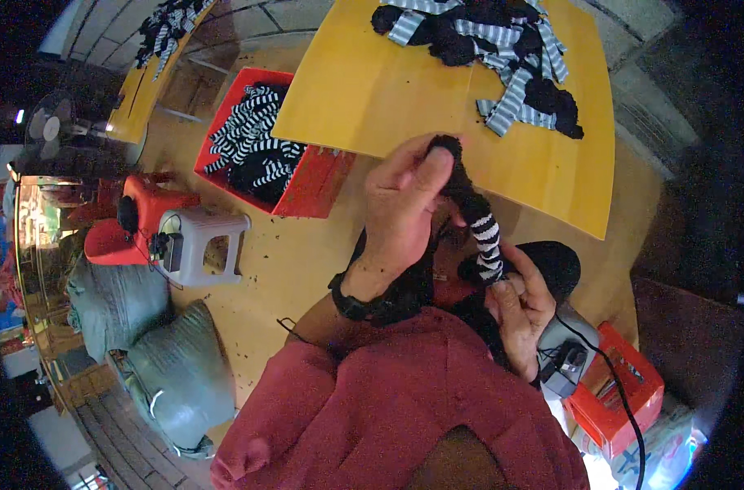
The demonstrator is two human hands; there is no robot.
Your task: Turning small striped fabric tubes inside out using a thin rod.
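Observation:
A narrow knitted tube (486,234), sock-like, stretches between my two hands in front of the yellow table's near edge. Its upper part is black and its lower part has black and white stripes. My left hand (400,200) pinches the black end between thumb and fingers. Lower and to the right, my right hand (520,306) is closed on the striped end, which is partly hidden by the fingers. On the table (372,90) lies a loose pile of grey-and-white striped knitted pieces (515,94) with black fuzzy parts.
A red bin (315,184) of black-and-white striped knits (253,126) stands left of the table. Further left are a red stool (114,241), a grey stool (204,220) and stuffed green sacks (180,384). A red crate (625,392) and a black cable (613,367) are at lower right.

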